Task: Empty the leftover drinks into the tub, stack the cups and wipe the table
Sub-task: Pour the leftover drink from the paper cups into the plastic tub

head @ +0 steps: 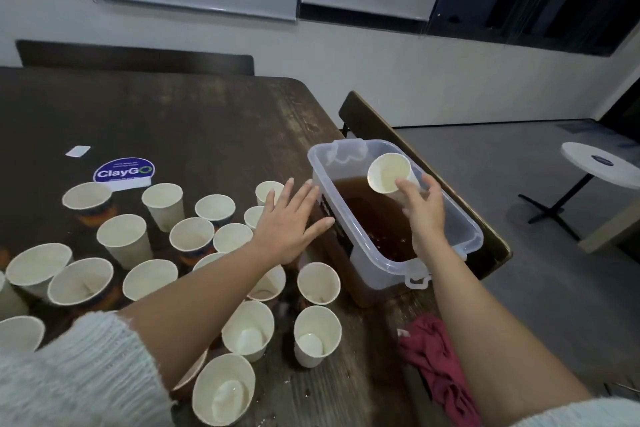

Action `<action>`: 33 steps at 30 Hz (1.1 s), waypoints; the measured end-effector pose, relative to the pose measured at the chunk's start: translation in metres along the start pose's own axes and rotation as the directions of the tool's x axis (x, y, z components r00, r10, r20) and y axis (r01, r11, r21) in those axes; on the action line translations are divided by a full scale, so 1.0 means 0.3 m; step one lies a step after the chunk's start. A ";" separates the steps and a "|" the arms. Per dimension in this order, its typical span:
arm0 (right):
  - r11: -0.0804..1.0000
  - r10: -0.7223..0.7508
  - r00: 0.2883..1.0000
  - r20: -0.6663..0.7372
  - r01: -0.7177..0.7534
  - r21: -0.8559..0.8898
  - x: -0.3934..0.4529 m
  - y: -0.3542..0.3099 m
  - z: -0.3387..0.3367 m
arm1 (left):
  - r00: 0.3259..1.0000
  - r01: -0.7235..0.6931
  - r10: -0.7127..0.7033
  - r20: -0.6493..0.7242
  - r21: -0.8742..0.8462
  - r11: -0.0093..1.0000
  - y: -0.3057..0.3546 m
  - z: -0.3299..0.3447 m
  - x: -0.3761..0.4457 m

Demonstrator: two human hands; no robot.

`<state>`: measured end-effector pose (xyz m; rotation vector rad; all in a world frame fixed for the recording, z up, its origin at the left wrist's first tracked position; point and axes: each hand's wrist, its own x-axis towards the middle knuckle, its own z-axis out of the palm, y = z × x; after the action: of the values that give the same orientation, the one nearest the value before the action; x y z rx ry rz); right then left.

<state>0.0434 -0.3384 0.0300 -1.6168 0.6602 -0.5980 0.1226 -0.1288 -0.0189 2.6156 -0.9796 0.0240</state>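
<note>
A purple sign (124,173) on the desk (207,121) reads "ClayGO". The right hand (425,211) grips a tipped paper cup (389,173) over the tub (464,232) of brown liquid; the left hand (289,222), fingers spread flat, hovers above the standing cups (124,239).

Cream-white paper cups (124,240), some banded dark blue and orange, dot a dark brown, streaked wooden surface (194,121). A clear plastic tub (464,236) holds amber-brown liquid (374,218), beside a crumpled maroon cloth (436,357) and a blue-and-white sign (124,173).
</note>
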 end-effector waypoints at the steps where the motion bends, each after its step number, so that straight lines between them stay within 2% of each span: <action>1: 0.996 0.041 0.997 0.067 -0.046 0.077 -0.018 -0.029 0.042 | 0.999 0.036 -0.037 -0.021 -0.075 0.997 -0.019 -0.039 -0.007; 3: 0.978 0.073 0.969 0.235 -0.116 0.173 -0.066 -0.093 0.155 | 0.993 0.070 -0.091 -0.078 -0.237 0.969 -0.066 -0.128 -0.034; 5: 0.973 0.065 0.912 0.406 -0.147 0.176 -0.122 -0.158 0.274 | 0.983 0.048 -0.114 -0.142 -0.404 0.914 -0.122 -0.217 -0.070; 7: 0.975 0.060 0.819 0.571 -0.170 0.141 -0.198 -0.210 0.432 | 0.960 0.000 -0.145 -0.240 -0.518 0.856 -0.211 -0.314 -0.157; 9: 0.977 0.053 0.733 0.678 -0.178 0.115 -0.262 -0.244 0.540 | 0.930 -0.055 -0.165 -0.329 -0.566 0.822 -0.269 -0.390 -0.235; 10: 0.976 0.054 0.667 0.743 -0.193 0.103 -0.332 -0.266 0.647 | 0.903 -0.047 -0.216 -0.370 -0.586 0.809 -0.349 -0.439 -0.319; 13: 0.968 0.071 0.478 0.875 -0.244 0.055 -0.551 -0.315 0.916 | 0.808 -0.010 -0.353 -0.471 -0.611 0.792 -0.563 -0.557 -0.563; 17: 0.976 0.121 0.251 0.960 -0.209 -0.069 -0.867 -0.343 1.238 | 0.697 0.102 -0.481 -0.532 -0.591 0.800 -0.827 -0.670 -0.883; 19: 0.980 0.141 0.156 0.978 -0.164 -0.115 -1.045 -0.348 1.406 | 0.632 0.163 -0.547 -0.548 -0.596 0.786 -0.971 -0.727 -1.057; 21: 0.987 0.134 0.114 0.984 -0.104 -0.122 -1.176 -0.345 1.539 | 0.561 0.204 -0.584 -0.587 -0.585 0.785 -1.083 -0.771 -1.200; 24: 0.988 0.154 0.086 0.984 0.002 -0.155 -1.353 -0.331 1.728 | 0.411 0.289 -0.663 -0.626 -0.600 0.746 -1.246 -0.829 -1.432; 27: 0.978 0.145 0.092 0.985 0.136 -0.156 -1.498 -0.316 1.879 | 0.169 0.354 -0.739 -0.651 -0.660 0.663 -1.398 -0.866 -1.661; 30: 0.950 0.102 0.080 0.992 0.288 -0.121 -1.638 -0.295 2.015 | -0.076 0.410 -0.752 -0.655 -0.708 0.575 -1.517 -0.872 -1.866; 33: 0.905 0.095 0.027 0.995 0.414 -0.098 -1.789 -0.271 2.118 | -0.241 0.459 -0.751 -0.615 -0.754 0.470 -1.602 -0.833 -2.035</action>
<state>0.1207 0.4937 0.0139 -1.9878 -0.6180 0.7032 -0.0085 0.6767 -0.0175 1.7570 0.8921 1.0926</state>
